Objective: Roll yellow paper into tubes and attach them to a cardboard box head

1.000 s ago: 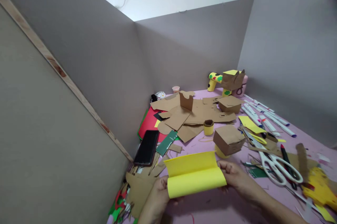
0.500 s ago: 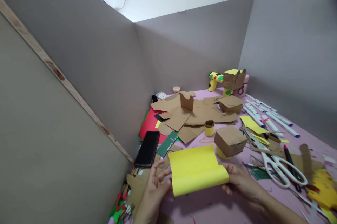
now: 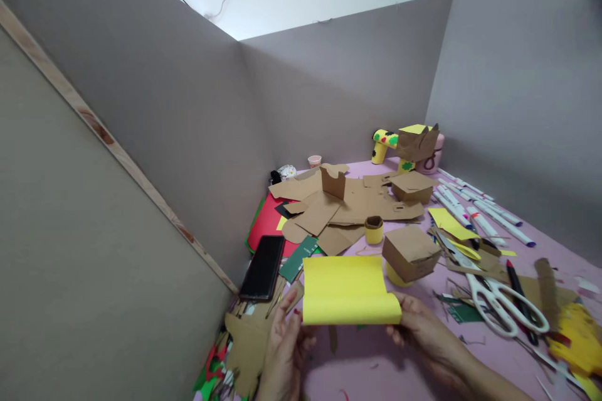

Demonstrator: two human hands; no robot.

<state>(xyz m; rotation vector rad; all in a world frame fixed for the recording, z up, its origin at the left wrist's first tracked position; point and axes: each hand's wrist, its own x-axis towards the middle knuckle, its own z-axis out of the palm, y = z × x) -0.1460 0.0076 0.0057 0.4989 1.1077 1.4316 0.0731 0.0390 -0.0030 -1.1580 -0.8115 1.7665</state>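
A yellow sheet of paper point(image 3: 345, 285) is held up over the near part of the table, its lower edge curled over into a rounded roll. At the sheet's left edge is my left hand point(image 3: 286, 341), thumb and fingers closed on its lower corner, some fingertips hidden behind it. My right hand point(image 3: 423, 329) pinches the right end of the curled edge. Just beyond the sheet, a brown cardboard box point(image 3: 411, 250) rests on a yellow base. Beside it stands a short cardboard ring point(image 3: 374, 230) wrapped in yellow.
On the right lie white-handled scissors point(image 3: 493, 307), a yellow glue gun point(image 3: 576, 338) and several markers point(image 3: 493, 213). A black phone point(image 3: 263, 267) is at the left by the partition. Cardboard pieces point(image 3: 357, 200) cover the middle. A yellow spotted figure point(image 3: 385, 140) stands behind.
The yellow sheet has levelled out and its lower edge has risen slightly. My left hand has shifted a little to the right and down; my right hand has barely moved.
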